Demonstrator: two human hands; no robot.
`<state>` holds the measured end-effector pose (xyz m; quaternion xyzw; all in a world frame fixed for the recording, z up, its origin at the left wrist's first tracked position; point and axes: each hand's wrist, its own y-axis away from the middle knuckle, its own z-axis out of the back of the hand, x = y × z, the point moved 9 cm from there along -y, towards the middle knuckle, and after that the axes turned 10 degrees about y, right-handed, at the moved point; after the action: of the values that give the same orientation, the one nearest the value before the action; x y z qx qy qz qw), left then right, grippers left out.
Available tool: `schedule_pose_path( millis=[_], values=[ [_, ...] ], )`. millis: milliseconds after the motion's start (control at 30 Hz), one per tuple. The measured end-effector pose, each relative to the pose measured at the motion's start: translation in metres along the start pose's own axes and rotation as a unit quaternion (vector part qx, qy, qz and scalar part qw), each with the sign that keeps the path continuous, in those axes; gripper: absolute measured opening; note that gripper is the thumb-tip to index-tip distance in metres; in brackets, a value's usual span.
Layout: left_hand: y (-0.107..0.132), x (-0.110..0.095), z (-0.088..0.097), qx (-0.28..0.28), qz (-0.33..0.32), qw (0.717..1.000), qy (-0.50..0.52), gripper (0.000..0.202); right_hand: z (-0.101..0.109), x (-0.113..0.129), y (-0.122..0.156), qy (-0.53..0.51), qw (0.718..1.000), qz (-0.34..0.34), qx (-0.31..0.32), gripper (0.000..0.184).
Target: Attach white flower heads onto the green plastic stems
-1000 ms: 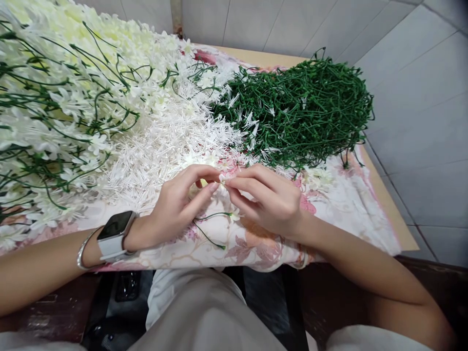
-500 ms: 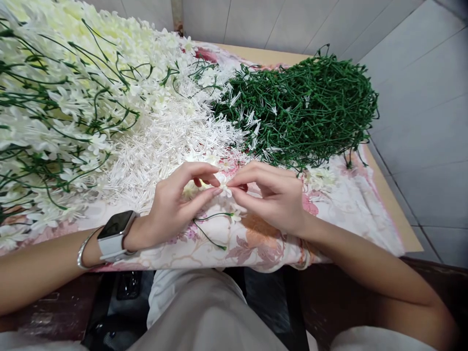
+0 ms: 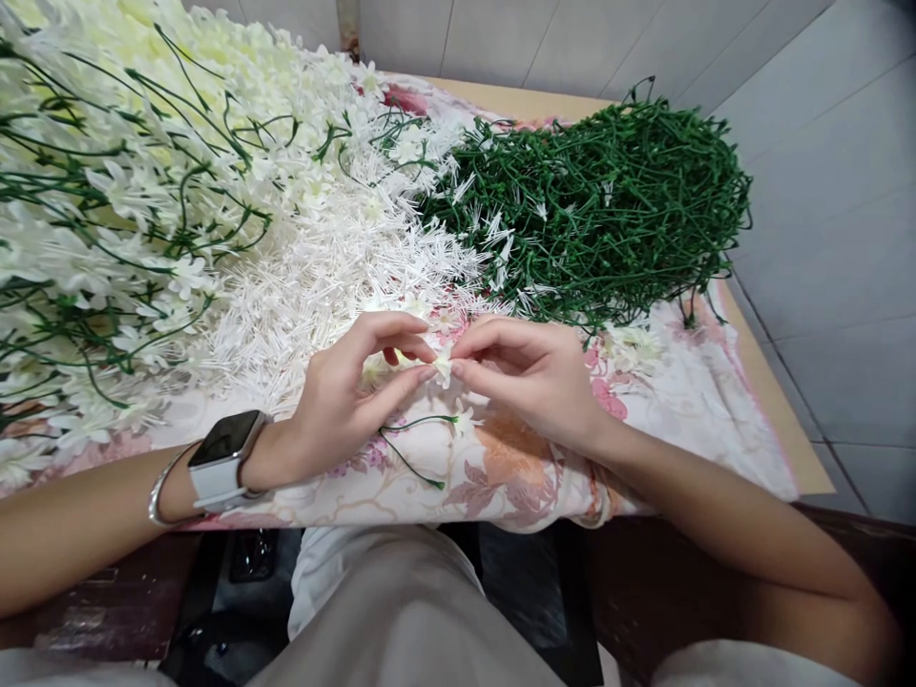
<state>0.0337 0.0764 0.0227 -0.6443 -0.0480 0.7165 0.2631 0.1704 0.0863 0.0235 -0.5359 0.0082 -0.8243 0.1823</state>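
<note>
A small white artificial flower is held between my two hands, above the front part of the table. My left hand pinches its left side between thumb and fingertips. From the other side, my right hand grips the petals with thumb and index finger. Just below lies a green plastic stem with a white flower at one tip. Behind my hands spreads a heap of white spiky stamen pieces. The fingertips hide part of the held flower.
Bare green stems form a large pile at the back right. Finished-looking white flowers on stems fill the left side. A floral cloth covers the table, and tiled walls stand behind and to the right.
The flower between my hands has turned a little and shows more of its petals. My right fingers have shifted slightly on it. The left hand stays almost in place.
</note>
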Motion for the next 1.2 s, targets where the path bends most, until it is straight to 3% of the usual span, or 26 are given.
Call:
schedule_pose_path(
  millis=[433,500,600,700,1033,1200],
  values=[
    [0.003,-0.001,0.001,-0.002,-0.011,1.000,-0.022,0.033,-0.005,0.005,0.003,0.052,0.998,0.030,0.016,0.004],
    [0.002,0.003,0.004,-0.018,0.009,1.000,-0.014,0.031,-0.001,0.013,0.004,0.113,0.990,0.080,-0.001,0.002],
    [0.001,0.005,0.005,-0.029,0.025,0.999,-0.008,0.030,0.002,0.032,0.010,0.211,0.958,0.192,-0.040,0.012],
    [0.001,0.005,0.005,-0.024,0.025,0.999,-0.008,0.030,-0.001,0.038,0.014,0.247,0.939,0.236,-0.039,0.016],
    [0.003,0.000,0.001,-0.002,0.001,0.999,-0.052,0.023,-0.010,0.035,0.015,0.219,0.950,0.222,-0.009,0.009],
    [0.004,0.000,-0.001,0.011,0.001,0.998,-0.059,0.026,-0.010,0.025,0.011,0.172,0.970,0.173,0.005,0.009]
  ],
)
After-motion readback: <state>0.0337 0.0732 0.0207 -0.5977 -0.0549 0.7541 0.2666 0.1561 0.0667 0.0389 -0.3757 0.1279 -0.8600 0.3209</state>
